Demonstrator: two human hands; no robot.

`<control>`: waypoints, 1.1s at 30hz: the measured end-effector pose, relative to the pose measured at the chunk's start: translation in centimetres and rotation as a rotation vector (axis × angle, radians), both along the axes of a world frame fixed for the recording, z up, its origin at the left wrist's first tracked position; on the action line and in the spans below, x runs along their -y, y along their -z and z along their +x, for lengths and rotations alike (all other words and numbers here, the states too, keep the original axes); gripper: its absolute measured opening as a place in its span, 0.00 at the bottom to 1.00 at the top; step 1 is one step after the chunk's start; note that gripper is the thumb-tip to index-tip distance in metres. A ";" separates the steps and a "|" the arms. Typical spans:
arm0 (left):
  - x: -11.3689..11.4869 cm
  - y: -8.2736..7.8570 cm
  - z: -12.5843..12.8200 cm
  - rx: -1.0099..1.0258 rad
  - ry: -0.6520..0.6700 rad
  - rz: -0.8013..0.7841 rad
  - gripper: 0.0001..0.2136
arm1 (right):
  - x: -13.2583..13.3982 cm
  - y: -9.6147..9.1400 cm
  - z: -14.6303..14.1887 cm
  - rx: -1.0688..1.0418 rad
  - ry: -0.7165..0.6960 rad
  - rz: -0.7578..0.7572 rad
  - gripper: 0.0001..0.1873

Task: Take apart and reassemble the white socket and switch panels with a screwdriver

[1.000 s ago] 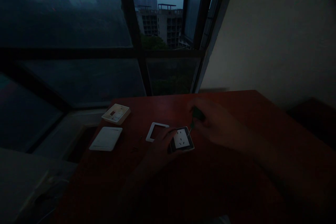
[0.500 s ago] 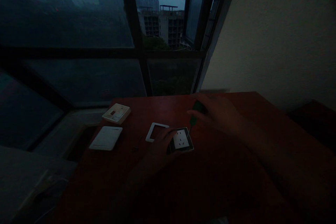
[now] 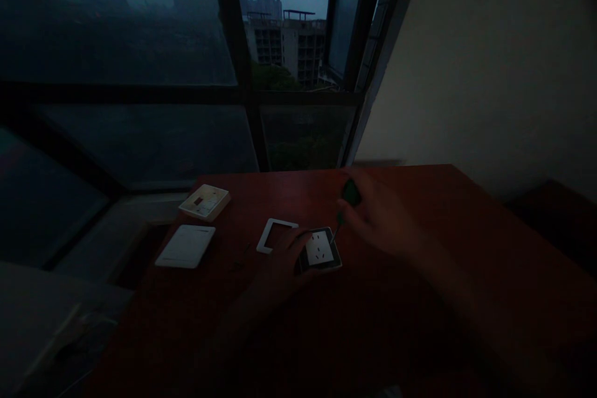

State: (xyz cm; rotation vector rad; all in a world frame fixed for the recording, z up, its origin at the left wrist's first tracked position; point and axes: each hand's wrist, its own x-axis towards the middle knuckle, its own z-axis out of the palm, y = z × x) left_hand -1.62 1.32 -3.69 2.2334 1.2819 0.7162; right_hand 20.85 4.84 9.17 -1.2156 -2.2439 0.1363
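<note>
In dim light a white wall socket module [image 3: 319, 249] lies on the red table [image 3: 420, 298]. My left hand [image 3: 280, 267] rests on its left edge, fingers curled against it, holding it down. Over the socket's right side my right hand [image 3: 380, 217] is closed round a green-handled screwdriver [image 3: 347, 199], whose tip touches the socket's upper right corner. A white empty frame [image 3: 276, 234] lies just left of the socket, beside my left fingers.
A flat white cover plate [image 3: 185, 246] and a white switch box [image 3: 205, 201] lie at the table's left end, near its edge. A large window [image 3: 140, 74] stands behind the table, a plain wall [image 3: 489, 74] to the right. Pale clutter fills the lower left.
My right hand with the screwdriver has shifted slightly, its handle tilting a little between frames. My left hand and the socket have stayed put.
</note>
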 end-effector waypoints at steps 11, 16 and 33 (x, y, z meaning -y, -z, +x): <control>0.0 -0.1 0.0 0.002 0.012 -0.014 0.31 | -0.7 2.8 -1.4 -0.288 0.011 0.076 0.21; 0.1 0.1 -0.1 0.000 0.015 -0.015 0.31 | -0.5 4.0 -1.6 -0.553 -0.104 -0.109 0.22; 0.1 -0.1 0.0 -0.029 0.014 -0.017 0.33 | -0.2 5.3 -0.6 -0.502 0.060 0.141 0.23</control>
